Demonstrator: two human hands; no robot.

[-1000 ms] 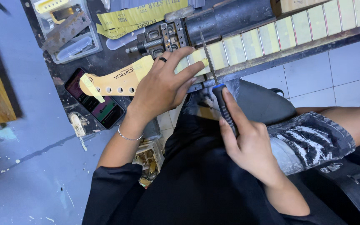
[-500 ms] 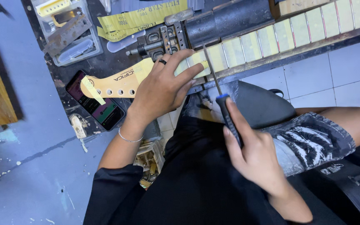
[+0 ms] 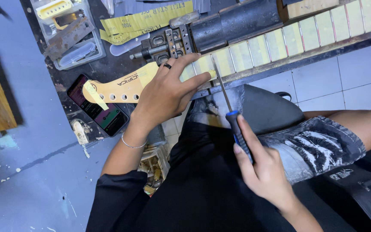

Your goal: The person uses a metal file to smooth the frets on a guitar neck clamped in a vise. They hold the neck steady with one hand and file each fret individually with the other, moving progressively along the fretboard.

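Little has shifted since earlier: the right hand (image 3: 260, 169) still grips the screwdriver (image 3: 232, 112), its tip at the guitar neck (image 3: 254, 47) near the headstock. Left hand (image 3: 166, 92) stays spread flat on that neck, which lies along the bench (image 3: 108, 68) beside a phone (image 3: 101, 111).

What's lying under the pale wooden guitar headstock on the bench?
A smartphone with a lit screen pokes out beneath the pale wooden guitar headstock, on the dark workbench. The left hand covers the nut area.
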